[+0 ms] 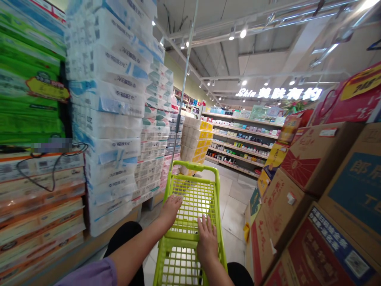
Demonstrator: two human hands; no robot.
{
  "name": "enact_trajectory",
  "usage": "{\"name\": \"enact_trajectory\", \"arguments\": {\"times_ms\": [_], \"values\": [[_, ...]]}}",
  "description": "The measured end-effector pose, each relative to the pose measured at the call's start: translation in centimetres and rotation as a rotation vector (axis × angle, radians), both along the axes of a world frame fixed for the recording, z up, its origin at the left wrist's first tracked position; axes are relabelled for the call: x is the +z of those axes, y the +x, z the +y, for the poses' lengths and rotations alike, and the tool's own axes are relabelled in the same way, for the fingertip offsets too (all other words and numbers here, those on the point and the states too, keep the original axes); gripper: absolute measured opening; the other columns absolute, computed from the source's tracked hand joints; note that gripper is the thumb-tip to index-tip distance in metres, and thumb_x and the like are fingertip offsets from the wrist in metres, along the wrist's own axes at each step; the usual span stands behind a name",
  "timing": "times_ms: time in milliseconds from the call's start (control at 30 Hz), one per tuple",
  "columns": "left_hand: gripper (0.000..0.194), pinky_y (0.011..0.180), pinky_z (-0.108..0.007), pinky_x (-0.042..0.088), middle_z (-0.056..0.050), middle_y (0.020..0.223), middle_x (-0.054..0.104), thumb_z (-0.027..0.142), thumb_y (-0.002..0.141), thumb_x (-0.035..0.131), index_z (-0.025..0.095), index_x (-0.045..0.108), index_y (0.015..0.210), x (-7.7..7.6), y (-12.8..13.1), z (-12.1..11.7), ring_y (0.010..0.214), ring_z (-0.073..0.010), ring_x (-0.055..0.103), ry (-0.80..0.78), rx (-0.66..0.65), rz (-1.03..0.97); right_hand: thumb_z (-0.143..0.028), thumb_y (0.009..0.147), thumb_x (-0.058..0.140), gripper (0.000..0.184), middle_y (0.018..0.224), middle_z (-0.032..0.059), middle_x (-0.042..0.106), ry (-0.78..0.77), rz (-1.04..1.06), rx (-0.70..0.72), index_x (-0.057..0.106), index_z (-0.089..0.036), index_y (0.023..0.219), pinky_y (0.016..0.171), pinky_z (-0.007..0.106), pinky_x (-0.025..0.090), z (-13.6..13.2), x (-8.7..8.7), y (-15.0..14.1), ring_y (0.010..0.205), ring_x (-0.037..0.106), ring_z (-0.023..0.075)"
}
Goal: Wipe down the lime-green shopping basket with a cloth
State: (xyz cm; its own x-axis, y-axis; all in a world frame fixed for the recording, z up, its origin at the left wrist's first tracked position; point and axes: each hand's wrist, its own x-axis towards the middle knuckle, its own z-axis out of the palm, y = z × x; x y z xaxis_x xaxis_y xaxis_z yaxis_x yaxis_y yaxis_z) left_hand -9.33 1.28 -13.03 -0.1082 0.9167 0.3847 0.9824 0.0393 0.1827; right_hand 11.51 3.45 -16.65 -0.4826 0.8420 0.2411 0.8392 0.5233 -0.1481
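Note:
A lime-green shopping cart (195,234) with mesh baskets stands in front of me, between my knees. My left hand (172,208) lies over the left side of the upper basket, its fingers stretched forward across the mesh. Lower and to the right, my right hand (207,240) is open, fingers slightly apart, by the near edge of the same basket. Neither hand shows anything held; whether the palms press on the plastic is hidden. A thin metal pole (185,79) rises at the cart's far left corner, beside its green handle (193,166).
Tall stacks of wrapped paper packs (119,115) and green packs (29,91) line the left. Cardboard cartons (285,206) crowd the right. A tiled floor (233,216) runs between them toward stocked shelves (238,137). A dark cable (53,171) hangs at left.

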Motion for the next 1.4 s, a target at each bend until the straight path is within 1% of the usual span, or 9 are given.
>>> {"name": "enact_trajectory", "arguments": {"times_ms": [200, 433, 633, 733, 900, 967, 1200, 1267, 1400], "values": [[0.045, 0.113, -0.045, 0.03, -0.007, 0.136, 0.055, 0.006, 0.087, 0.042, 0.022, 0.054, 0.128, -2.5, 3.4, -1.1, 0.135, -0.0222, 0.038, 0.026, -0.199, 0.031, 0.001, 0.063, 0.042, 0.083, 0.153, -0.0017, 0.026, 0.002, 0.011, 0.004, 0.041, -0.026, 0.141, 0.114, 0.042, 0.019, -0.2, 0.3, -0.1, 0.143, 0.019, 0.0225], [0.053, 0.112, -0.043, 0.032, -0.006, 0.138, 0.052, 0.003, 0.083, 0.037, 0.021, 0.052, 0.131, 0.2, 1.1, -0.1, 0.131, -0.021, 0.044, 0.011, -0.023, 0.004, 0.001, 0.063, 0.044, 0.086, 0.153, -0.0026, 0.026, 0.04, 0.01, 0.006, 0.037, -0.03, 0.143, 0.114, 0.042, 0.019, 0.1, -0.4, 0.0, 0.143, 0.02, 0.023], [0.047, 0.112, -0.043, 0.033, -0.005, 0.135, 0.055, 0.008, 0.087, 0.037, 0.022, 0.053, 0.129, -2.6, 3.5, -1.2, 0.133, -0.0215, 0.041, 0.06, -0.168, 0.065, 0.001, 0.065, 0.045, 0.078, 0.152, -0.0032, 0.029, 0.011, 0.018, -0.002, 0.048, -0.032, 0.136, 0.114, 0.041, 0.019, -0.3, 0.3, 0.0, 0.143, 0.02, 0.0218], [0.048, 0.111, -0.04, 0.033, -0.004, 0.138, 0.053, 0.007, 0.088, 0.037, 0.022, 0.052, 0.131, -1.3, 3.6, -1.2, 0.131, -0.0205, 0.042, 0.03, -0.182, 0.06, 0.001, 0.066, 0.046, 0.078, 0.152, -0.0024, 0.03, 0.015, 0.019, 0.003, 0.047, -0.031, 0.137, 0.114, 0.04, 0.019, -0.5, 0.7, 0.1, 0.143, 0.02, 0.022], [0.055, 0.114, -0.043, 0.026, -0.011, 0.141, 0.048, 0.0, 0.082, 0.038, 0.015, 0.051, 0.132, 2.9, 0.1, 0.9, 0.136, -0.0236, 0.036, -0.002, 0.01, -0.023, 0.0, 0.065, 0.045, 0.081, 0.152, -0.0039, 0.028, 0.052, 0.006, 0.01, 0.043, -0.031, 0.14, 0.114, 0.041, 0.018, -0.2, -0.1, 0.1, 0.143, 0.018, 0.0225], [0.057, 0.114, -0.045, 0.026, -0.011, 0.141, 0.048, -0.002, 0.08, 0.039, 0.017, 0.05, 0.133, 2.8, -0.4, 1.4, 0.136, -0.0234, 0.036, -0.01, 0.029, -0.017, -0.001, 0.066, 0.046, 0.081, 0.153, -0.0038, 0.027, 0.065, -0.009, 0.011, 0.042, -0.031, 0.141, 0.114, 0.041, 0.018, 0.0, -0.5, 0.0, 0.143, 0.018, 0.0233], [0.047, 0.111, -0.046, 0.034, -0.009, 0.137, 0.054, 0.004, 0.085, 0.042, 0.02, 0.057, 0.126, -1.6, 2.8, -0.8, 0.132, -0.0237, 0.042, 0.025, -0.153, 0.039, 0.0, 0.064, 0.047, 0.083, 0.152, -0.0025, 0.029, 0.035, 0.019, 0.024, 0.041, -0.031, 0.141, 0.114, 0.042, 0.019, -0.1, -0.1, 0.1, 0.143, 0.018, 0.0238], [0.049, 0.11, -0.045, 0.035, -0.006, 0.137, 0.054, 0.003, 0.085, 0.04, 0.022, 0.056, 0.127, -1.0, 2.5, -0.9, 0.131, -0.0225, 0.043, 0.036, -0.171, 0.043, 0.001, 0.064, 0.045, 0.083, 0.152, -0.0033, 0.028, 0.034, 0.026, 0.023, 0.042, -0.032, 0.14, 0.114, 0.042, 0.019, -0.3, 0.1, 0.2, 0.143, 0.019, 0.0231], [0.056, 0.112, -0.044, 0.031, -0.009, 0.141, 0.049, -0.003, 0.082, 0.038, 0.018, 0.051, 0.133, 1.6, 0.1, 0.4, 0.136, -0.0234, 0.037, 0.029, 0.017, 0.02, 0.001, 0.064, 0.044, 0.084, 0.152, -0.0034, 0.029, 0.037, 0.018, 0.01, 0.04, -0.029, 0.142, 0.114, 0.042, 0.019, -0.4, 0.1, 0.1, 0.143, 0.019, 0.0225]]}}
